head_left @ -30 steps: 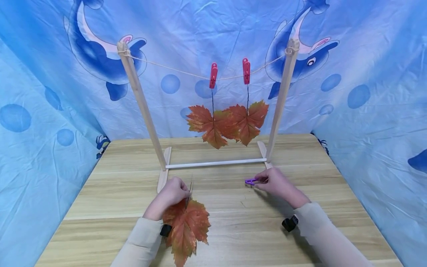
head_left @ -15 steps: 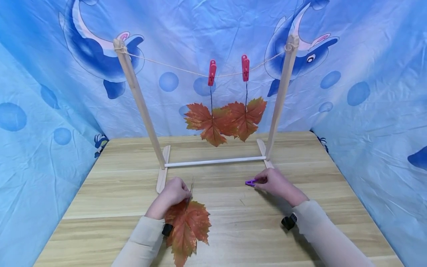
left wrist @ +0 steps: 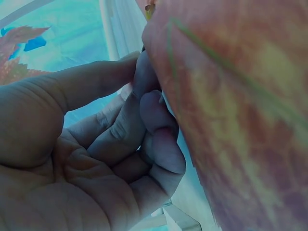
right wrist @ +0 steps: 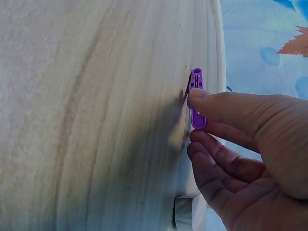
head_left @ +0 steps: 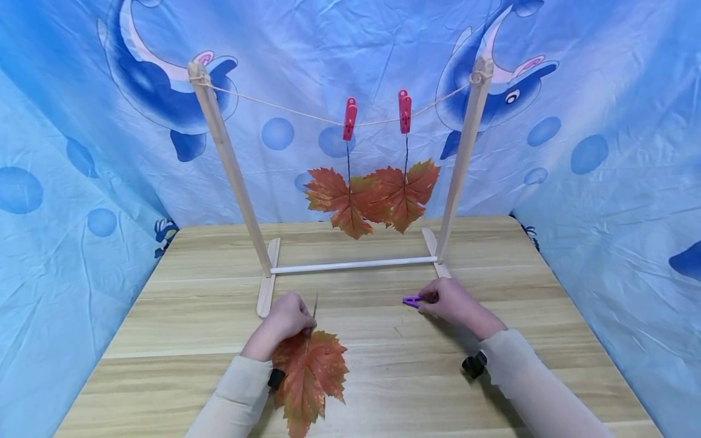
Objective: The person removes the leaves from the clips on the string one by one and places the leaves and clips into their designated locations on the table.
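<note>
My left hand [head_left: 287, 319] pinches the thin stem of an orange-red artificial maple leaf [head_left: 312, 377], whose blade hangs down beside my wrist at the front of the table. In the left wrist view the leaf [left wrist: 250, 96] fills the right side, and thumb and fingertips meet at its edge. On the right, my right hand [head_left: 451, 304] holds a small purple clothespin [head_left: 412, 301] between thumb and fingers, low over the table. The right wrist view shows the thumb lying across the clothespin [right wrist: 197, 77].
A wooden stand with a left post [head_left: 230, 164] and right post [head_left: 465, 158] carries a sagging string [head_left: 274, 111]. Two red clothespins [head_left: 349, 118] hold similar leaves [head_left: 402, 198] on it. A white rod [head_left: 350, 266] joins its feet on the wooden table [head_left: 164, 328]. Blue dolphin cloth hangs behind.
Both hands keep their holds and have hardly moved. The view has shifted slightly, so the stand and hanging leaves sit a little higher than a second ago.
</note>
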Demonstrator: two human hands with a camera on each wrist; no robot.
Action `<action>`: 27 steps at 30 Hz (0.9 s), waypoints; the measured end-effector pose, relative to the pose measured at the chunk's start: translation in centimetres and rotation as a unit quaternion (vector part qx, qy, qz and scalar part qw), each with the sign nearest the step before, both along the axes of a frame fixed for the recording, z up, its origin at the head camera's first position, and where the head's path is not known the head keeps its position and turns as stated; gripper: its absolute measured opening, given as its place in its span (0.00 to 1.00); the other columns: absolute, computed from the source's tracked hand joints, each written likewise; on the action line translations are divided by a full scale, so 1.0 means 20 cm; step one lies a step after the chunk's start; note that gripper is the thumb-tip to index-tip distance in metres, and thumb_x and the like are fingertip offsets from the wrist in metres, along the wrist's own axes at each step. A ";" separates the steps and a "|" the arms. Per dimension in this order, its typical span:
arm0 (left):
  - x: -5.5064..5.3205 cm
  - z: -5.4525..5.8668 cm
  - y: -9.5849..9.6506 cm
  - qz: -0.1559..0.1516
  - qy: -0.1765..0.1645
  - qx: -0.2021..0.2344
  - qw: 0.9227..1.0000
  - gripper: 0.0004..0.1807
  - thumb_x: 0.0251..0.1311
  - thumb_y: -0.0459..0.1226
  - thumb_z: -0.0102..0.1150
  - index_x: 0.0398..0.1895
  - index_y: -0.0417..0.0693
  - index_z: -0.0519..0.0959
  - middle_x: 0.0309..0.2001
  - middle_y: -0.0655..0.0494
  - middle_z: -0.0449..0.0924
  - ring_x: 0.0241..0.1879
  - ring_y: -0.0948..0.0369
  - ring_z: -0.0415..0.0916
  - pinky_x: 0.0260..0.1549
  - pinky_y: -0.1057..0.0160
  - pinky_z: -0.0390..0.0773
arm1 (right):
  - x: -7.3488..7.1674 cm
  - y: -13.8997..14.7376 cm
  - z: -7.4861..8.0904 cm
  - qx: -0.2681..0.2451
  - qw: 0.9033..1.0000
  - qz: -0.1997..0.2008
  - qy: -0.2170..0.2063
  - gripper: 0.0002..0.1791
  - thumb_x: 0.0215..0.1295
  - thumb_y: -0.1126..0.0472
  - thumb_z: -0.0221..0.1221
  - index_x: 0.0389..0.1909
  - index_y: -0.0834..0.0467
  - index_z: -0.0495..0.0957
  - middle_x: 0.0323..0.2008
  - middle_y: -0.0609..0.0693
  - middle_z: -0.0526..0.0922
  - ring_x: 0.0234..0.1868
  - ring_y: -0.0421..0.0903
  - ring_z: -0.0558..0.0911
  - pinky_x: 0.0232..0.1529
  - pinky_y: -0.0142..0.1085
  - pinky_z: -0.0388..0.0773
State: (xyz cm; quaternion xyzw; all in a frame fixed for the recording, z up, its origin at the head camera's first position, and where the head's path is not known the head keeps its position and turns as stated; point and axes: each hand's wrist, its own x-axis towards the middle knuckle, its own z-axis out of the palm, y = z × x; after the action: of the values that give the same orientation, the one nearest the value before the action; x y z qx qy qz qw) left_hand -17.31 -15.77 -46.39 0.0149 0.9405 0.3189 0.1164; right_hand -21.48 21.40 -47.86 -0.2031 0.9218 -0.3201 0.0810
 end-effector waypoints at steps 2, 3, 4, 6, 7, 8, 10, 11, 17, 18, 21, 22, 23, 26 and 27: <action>0.00 0.00 0.00 0.004 -0.004 0.000 1.000 0.16 0.55 0.31 0.73 0.11 0.43 0.82 0.13 0.56 0.78 0.18 0.61 0.74 0.21 0.64 0.72 | 0.00 0.00 0.00 0.002 1.000 -0.005 -0.008 0.07 0.59 0.67 0.72 0.38 0.63 0.88 0.26 0.44 0.81 0.26 0.41 0.76 0.26 0.35 0.75; 0.00 0.00 0.00 0.004 -0.005 0.001 1.000 0.16 0.55 0.31 0.73 0.11 0.43 0.82 0.13 0.56 0.78 0.18 0.61 0.74 0.21 0.64 0.72 | -0.01 0.00 0.00 0.003 1.000 -0.009 -0.015 0.08 0.59 0.66 0.72 0.39 0.63 0.88 0.27 0.45 0.81 0.26 0.41 0.76 0.26 0.35 0.76; 0.00 0.00 0.00 0.005 -0.006 0.002 1.000 0.16 0.55 0.31 0.73 0.11 0.43 0.82 0.13 0.56 0.78 0.18 0.61 0.74 0.21 0.64 0.72 | -0.01 0.00 0.00 0.004 1.000 -0.009 -0.019 0.08 0.59 0.66 0.72 0.39 0.64 0.88 0.27 0.45 0.81 0.26 0.42 0.76 0.26 0.35 0.76; 0.00 0.00 0.00 0.006 -0.007 0.009 1.000 0.16 0.55 0.32 0.74 0.12 0.43 0.83 0.13 0.55 0.79 0.18 0.61 0.75 0.21 0.65 0.72 | -0.01 0.00 0.01 0.006 1.000 -0.014 -0.027 0.10 0.59 0.65 0.73 0.41 0.64 0.87 0.28 0.45 0.82 0.27 0.42 0.77 0.28 0.35 0.77; 0.00 0.01 0.00 0.005 -0.007 0.014 1.000 0.15 0.55 0.32 0.74 0.12 0.42 0.83 0.13 0.55 0.79 0.18 0.61 0.75 0.21 0.65 0.71 | -0.02 0.00 0.00 0.005 1.000 -0.013 -0.025 0.11 0.59 0.65 0.73 0.42 0.64 0.87 0.29 0.45 0.82 0.28 0.42 0.77 0.28 0.36 0.77; 0.00 0.01 -0.01 0.004 -0.007 0.020 1.000 0.15 0.55 0.32 0.74 0.13 0.42 0.83 0.14 0.54 0.79 0.18 0.61 0.75 0.21 0.64 0.71 | -0.02 0.00 0.01 0.004 1.000 -0.011 -0.024 0.12 0.59 0.65 0.73 0.42 0.64 0.87 0.29 0.45 0.82 0.29 0.42 0.77 0.29 0.36 0.78; 0.00 0.03 -0.01 0.003 -0.005 0.028 1.000 0.15 0.56 0.32 0.73 0.14 0.41 0.83 0.15 0.54 0.80 0.19 0.61 0.74 0.21 0.64 0.71 | -0.02 0.01 0.01 0.005 1.000 -0.007 -0.016 0.13 0.58 0.65 0.74 0.43 0.65 0.87 0.30 0.45 0.82 0.30 0.42 0.78 0.32 0.37 0.78; 0.00 0.03 -0.01 0.003 -0.001 0.030 1.000 0.14 0.57 0.32 0.73 0.15 0.40 0.83 0.16 0.53 0.80 0.19 0.61 0.74 0.22 0.63 0.72 | -0.03 0.01 0.02 0.004 1.000 -0.007 -0.014 0.13 0.58 0.64 0.74 0.43 0.65 0.87 0.31 0.45 0.83 0.31 0.42 0.79 0.34 0.38 0.79; 0.00 0.09 -0.02 0.018 0.031 0.058 0.998 0.09 0.60 0.36 0.72 0.31 0.37 0.85 0.25 0.52 0.82 0.26 0.57 0.80 0.28 0.58 0.80 | -0.02 0.02 0.07 -0.017 1.000 -0.014 -0.003 0.20 0.59 0.63 0.74 0.50 0.69 0.84 0.40 0.55 0.87 0.42 0.51 0.85 0.47 0.46 0.82; -0.01 0.10 -0.02 0.020 0.041 0.063 0.997 0.10 0.61 0.37 0.72 0.34 0.36 0.85 0.27 0.52 0.83 0.28 0.57 0.81 0.30 0.57 0.81 | -0.02 0.02 0.08 -0.024 1.000 -0.013 0.000 0.22 0.59 0.63 0.73 0.51 0.70 0.83 0.42 0.58 0.86 0.44 0.54 0.85 0.47 0.47 0.82; -0.01 0.14 -0.02 0.029 0.074 0.077 0.994 0.14 0.61 0.37 0.72 0.41 0.33 0.85 0.32 0.52 0.85 0.34 0.55 0.82 0.36 0.54 0.82 | -0.02 0.03 0.12 -0.050 0.999 -0.011 0.003 0.22 0.62 0.64 0.72 0.54 0.71 0.82 0.46 0.63 0.85 0.47 0.58 0.85 0.49 0.48 0.81; -0.01 0.16 -0.02 0.031 0.087 0.082 0.992 0.14 0.61 0.37 0.72 0.43 0.33 0.85 0.33 0.52 0.85 0.36 0.55 0.82 0.38 0.53 0.82 | -0.01 0.02 0.14 -0.060 0.998 -0.010 0.005 0.22 0.62 0.64 0.71 0.54 0.71 0.82 0.47 0.63 0.85 0.48 0.58 0.84 0.49 0.48 0.81; -0.01 0.17 -0.02 0.033 0.100 0.086 0.991 0.15 0.61 0.37 0.71 0.44 0.33 0.85 0.35 0.51 0.85 0.38 0.55 0.82 0.39 0.53 0.81 | -0.01 0.02 0.15 -0.071 0.997 -0.012 0.008 0.21 0.62 0.64 0.71 0.54 0.70 0.82 0.48 0.63 0.85 0.48 0.58 0.85 0.49 0.47 0.81; -0.01 0.22 -0.01 0.044 0.127 0.114 0.984 0.16 0.63 0.38 0.71 0.47 0.34 0.85 0.38 0.49 0.85 0.40 0.53 0.83 0.40 0.52 0.82 | 0.01 0.01 0.21 -0.109 0.994 -0.016 0.017 0.19 0.63 0.64 0.70 0.53 0.68 0.84 0.48 0.62 0.86 0.47 0.55 0.85 0.48 0.45 0.82; -0.01 0.24 -0.01 0.045 0.139 0.122 0.982 0.17 0.63 0.38 0.70 0.48 0.33 0.85 0.39 0.49 0.85 0.41 0.52 0.83 0.41 0.52 0.82 | 0.02 0.00 0.23 -0.122 0.992 -0.020 0.019 0.19 0.63 0.64 0.70 0.52 0.68 0.84 0.47 0.61 0.86 0.47 0.54 0.86 0.47 0.44 0.82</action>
State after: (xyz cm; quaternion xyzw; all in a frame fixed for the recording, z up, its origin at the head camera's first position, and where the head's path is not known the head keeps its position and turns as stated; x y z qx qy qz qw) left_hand -17.42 -15.97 -41.55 0.0311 0.9014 0.4308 -0.0320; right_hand -21.12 21.44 -43.28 -0.1993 0.8812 -0.4276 0.0318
